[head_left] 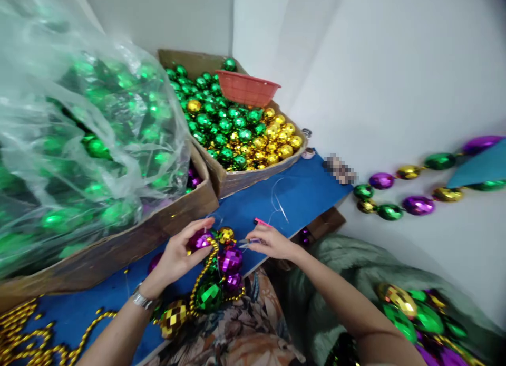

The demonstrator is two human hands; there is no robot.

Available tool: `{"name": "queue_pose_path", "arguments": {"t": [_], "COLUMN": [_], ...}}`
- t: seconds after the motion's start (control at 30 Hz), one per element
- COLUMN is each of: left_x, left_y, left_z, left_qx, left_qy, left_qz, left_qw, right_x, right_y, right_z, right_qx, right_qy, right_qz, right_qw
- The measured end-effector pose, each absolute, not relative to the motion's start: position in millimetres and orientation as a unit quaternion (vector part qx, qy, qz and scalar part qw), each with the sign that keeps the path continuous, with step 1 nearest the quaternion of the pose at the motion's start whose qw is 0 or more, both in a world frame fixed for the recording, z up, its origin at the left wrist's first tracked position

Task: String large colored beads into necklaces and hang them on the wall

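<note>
My left hand (pixel 184 255) has its fingers curled round a shiny purple ball (pixel 202 240) on a strand of faceted balls. Small metallic blades, which look like scissors (pixel 244 243), stick out of my closed right hand (pixel 272 243) towards the strand. Between and below my hands hang another purple ball (pixel 231 259), a green ball (pixel 209 296) and gold balls (pixel 174 318). A string of small gold beads (pixel 203 275) runs down among them. A pink-and-black stick-like thing (pixel 261 221) shows just beyond my right fingers; whether it is held is unclear.
Cardboard boxes hold green and gold balls (pixel 225 126), with a red basket (pixel 249 89) on top. Clear plastic (pixel 118 123) covers more green balls at left. Clear thread (pixel 279 205) lies on the blue table (pixel 253 194). Gold bead strings (pixel 51 350) lie at lower left.
</note>
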State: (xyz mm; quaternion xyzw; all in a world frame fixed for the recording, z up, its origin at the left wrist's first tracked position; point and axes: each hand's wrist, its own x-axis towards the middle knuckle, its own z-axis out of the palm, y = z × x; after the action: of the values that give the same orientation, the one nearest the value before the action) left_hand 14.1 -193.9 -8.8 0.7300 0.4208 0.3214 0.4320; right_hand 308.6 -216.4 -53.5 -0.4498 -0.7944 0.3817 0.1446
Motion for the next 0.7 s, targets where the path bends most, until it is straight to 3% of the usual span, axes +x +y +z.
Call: {"name": "queue_pose_path", "arguments": {"t": [0.13, 0.4, 0.7], "left_x": [11.2, 15.8, 16.3], "left_y": [-189.0, -189.2, -190.7], "left_z": [-22.4, -22.0, -24.1], "left_qx": [0.696, 0.685, 0.675], "left_qy": [0.433, 0.433, 0.435], "left_qz": [0.332, 0.332, 0.342], "left_qw": [0.466, 0.482, 0.488], "right_x": [340.4, 377.2, 391.0], "right_y": [-226.4, -204.6, -195.0], "right_z": [-89.2, -112.6, -123.3], "right_qx": [-0.529, -0.720, -0.802], "right_qy": [-0.809, -0.671, -0.578], "right_qz": [0.254, 0.174, 0.145], "right_qw": [-0.001, 0.027, 0.039]}}
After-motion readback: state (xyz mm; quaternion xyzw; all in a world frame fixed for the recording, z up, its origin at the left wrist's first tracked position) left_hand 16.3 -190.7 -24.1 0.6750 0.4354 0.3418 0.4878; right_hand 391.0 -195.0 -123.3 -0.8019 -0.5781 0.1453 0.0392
